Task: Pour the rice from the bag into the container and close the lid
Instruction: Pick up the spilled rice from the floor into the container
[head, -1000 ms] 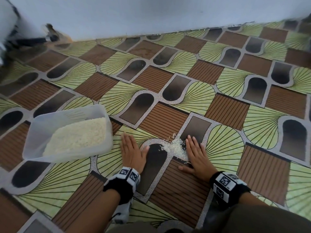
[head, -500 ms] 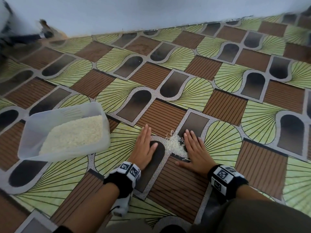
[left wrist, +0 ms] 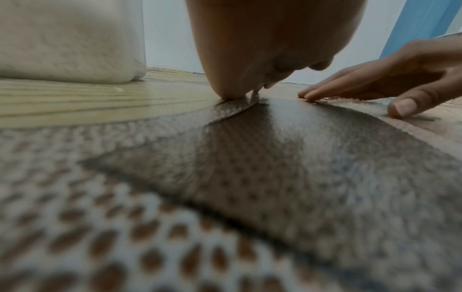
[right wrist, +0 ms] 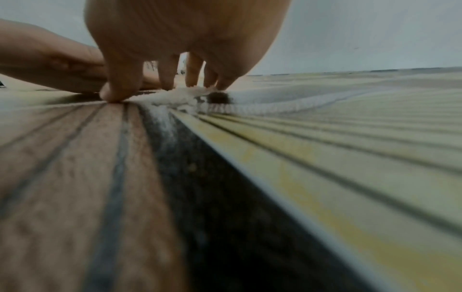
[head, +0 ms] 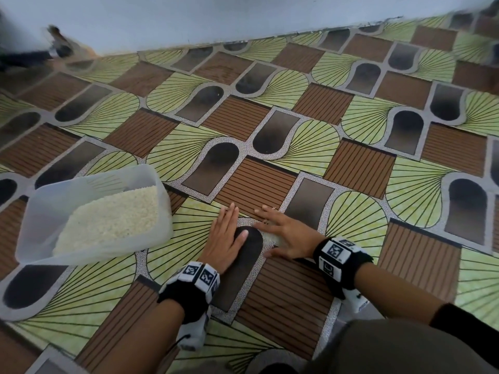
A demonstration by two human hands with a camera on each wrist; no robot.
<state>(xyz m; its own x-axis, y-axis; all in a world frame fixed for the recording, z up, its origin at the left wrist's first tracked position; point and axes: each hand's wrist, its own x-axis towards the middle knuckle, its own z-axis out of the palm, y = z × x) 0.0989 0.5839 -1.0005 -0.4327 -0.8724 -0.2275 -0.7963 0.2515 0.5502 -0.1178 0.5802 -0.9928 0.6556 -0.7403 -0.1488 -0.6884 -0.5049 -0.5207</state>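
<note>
A clear plastic container (head: 32, 211) with white rice (head: 113, 214) inside stands lidless on the patterned floor at the left; its rice-filled wall (left wrist: 65, 39) fills the upper left of the left wrist view. My left hand (head: 226, 236) lies flat on the floor just right of it, fingers straight. My right hand (head: 286, 233) lies flat beside it, fingers spread over a small heap of spilled rice (head: 275, 238). The right wrist view shows that heap (right wrist: 175, 96) under the fingertips (right wrist: 167, 79). No bag or lid is in view.
The patterned vinyl floor (head: 351, 163) stretches to a pale wall (head: 243, 14) at the back. A dark blurred object (head: 54, 47) lies at the far left by the wall. My knee (head: 391, 346) is at the bottom right.
Both hands have slid closer together on the floor, the right hand moving left over the spilled rice so most of the heap is now hidden under it.
</note>
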